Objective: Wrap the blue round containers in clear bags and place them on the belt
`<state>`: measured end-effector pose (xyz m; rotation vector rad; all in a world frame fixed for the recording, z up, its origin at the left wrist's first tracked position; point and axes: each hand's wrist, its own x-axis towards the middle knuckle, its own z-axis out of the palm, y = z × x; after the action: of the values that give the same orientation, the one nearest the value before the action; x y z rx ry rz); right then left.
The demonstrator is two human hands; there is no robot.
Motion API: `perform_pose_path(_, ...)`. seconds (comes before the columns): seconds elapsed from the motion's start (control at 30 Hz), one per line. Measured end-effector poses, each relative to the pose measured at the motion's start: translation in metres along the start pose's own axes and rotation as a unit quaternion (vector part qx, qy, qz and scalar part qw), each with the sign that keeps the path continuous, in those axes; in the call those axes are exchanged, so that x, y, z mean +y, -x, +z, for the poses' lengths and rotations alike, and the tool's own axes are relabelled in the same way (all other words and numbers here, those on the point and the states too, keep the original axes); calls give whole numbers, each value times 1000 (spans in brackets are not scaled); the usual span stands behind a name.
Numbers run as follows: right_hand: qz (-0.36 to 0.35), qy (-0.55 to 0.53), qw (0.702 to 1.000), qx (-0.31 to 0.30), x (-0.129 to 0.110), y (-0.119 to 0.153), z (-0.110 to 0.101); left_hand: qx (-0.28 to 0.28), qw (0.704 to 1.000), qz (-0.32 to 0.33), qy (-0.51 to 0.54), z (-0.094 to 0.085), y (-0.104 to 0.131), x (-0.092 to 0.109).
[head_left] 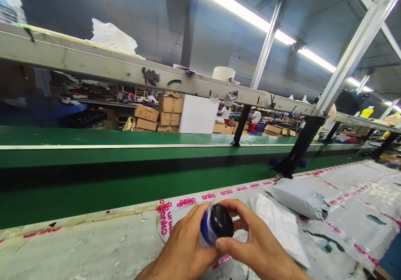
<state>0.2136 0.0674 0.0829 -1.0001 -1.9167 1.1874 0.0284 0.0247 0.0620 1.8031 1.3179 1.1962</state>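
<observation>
A small round object, blue with a glossy black top [222, 220], is held between both hands above the near worktop. Clear film seems to wrap its blue side. My left hand [188, 242] is closed around the blue side, its fingers mostly behind the object. My right hand [253, 238] grips the black end, with the thumb at the bottom and the index finger over the top. White sheets or bags [278, 225] lie just right of my right hand, beside a grey plastic package [299, 198].
The worktop [94, 246] is covered with film and pink-printed tape. Beyond it runs a green conveyor belt [109, 184]. A metal shelf beam [119, 67] crosses above, on black posts [302, 146]. Cardboard boxes [171, 110] and two people [256, 116] are in the background.
</observation>
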Motion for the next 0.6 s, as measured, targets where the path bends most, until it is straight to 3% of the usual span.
perform_pose_path(0.1,-27,-27,999,9,5,1,1,-10,999,-14,38,3,0,0)
perform_pose_path(0.27,-11,-123,992,6,14,2,2,-2,997,-41,60,6,0,-1)
perform_pose_path(0.47,-48,-195,979,38,11,1,0,8,993,-52,109,10,-2,-5)
perform_pose_path(0.6,-47,-219,970,90,6,0,-7,15,992,-91,86,12,1,-6)
